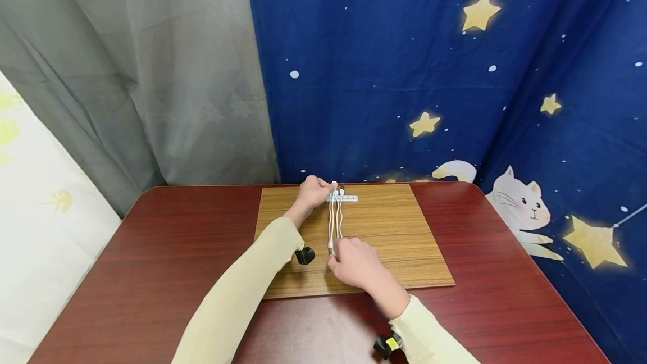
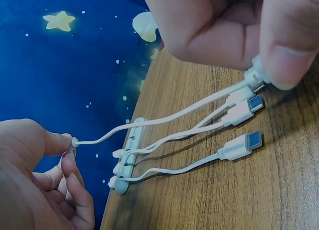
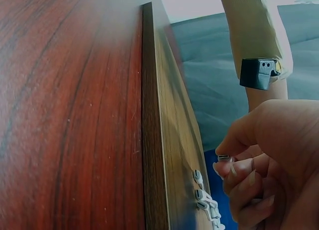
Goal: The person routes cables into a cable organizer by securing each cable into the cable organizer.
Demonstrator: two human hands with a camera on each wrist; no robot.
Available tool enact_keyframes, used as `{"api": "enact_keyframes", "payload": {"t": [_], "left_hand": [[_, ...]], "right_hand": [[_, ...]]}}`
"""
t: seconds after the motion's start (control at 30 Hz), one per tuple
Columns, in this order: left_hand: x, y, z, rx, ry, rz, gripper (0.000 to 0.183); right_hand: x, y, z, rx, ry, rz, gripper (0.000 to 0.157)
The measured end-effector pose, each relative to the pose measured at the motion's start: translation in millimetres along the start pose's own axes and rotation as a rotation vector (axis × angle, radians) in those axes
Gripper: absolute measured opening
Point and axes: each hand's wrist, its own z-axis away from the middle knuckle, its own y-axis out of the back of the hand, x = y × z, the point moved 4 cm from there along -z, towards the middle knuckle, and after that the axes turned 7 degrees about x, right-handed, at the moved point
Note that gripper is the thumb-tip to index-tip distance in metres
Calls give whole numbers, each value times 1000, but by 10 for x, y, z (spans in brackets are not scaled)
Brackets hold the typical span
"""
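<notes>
My left hand (image 1: 314,191) pinches the far end of a white charging cable (image 2: 172,118) between thumb and fingers. With my right hand (image 1: 356,263) I pinch the connector at the cable's near end; in the right wrist view its metal tip (image 3: 224,158) shows between thumb and finger. The cable runs across a pale, slotted cable holder (image 2: 130,155); whether it sits in a slot I cannot tell. Three other white cables pass through the holder, their near connectors lying toward me, one of them a USB-C plug (image 2: 241,146) set apart from the others.
A wood-grain board (image 1: 394,240) lies on the dark red table (image 1: 192,251), the holder near its far edge. Behind the table hang a grey curtain (image 1: 202,72) and a blue star-patterned curtain (image 1: 354,72). Each wrist wears a small black camera (image 1: 305,255).
</notes>
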Motion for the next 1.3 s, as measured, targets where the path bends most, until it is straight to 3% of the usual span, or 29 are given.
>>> {"api": "enact_keyframes", "payload": {"t": [0.23, 0.4, 0.63, 0.9, 1.3], "left_hand": [[-2, -23, -18, -5, 19, -3, 33], [17, -27, -32, 12, -7, -21, 34], [24, -57, -47, 40, -34, -82, 35], [3, -140, -85, 76, -13, -187, 30], [21, -259, -104, 113, 1, -231, 24]], "right_hand": [[39, 15, -13, 1, -12, 5, 27], [65, 43, -33, 7, -23, 33, 27], [109, 73, -66, -1, -55, 45, 28], [133, 82, -65, -2, -69, 78, 29], [167, 135, -55, -12, -102, 91, 30]]}}
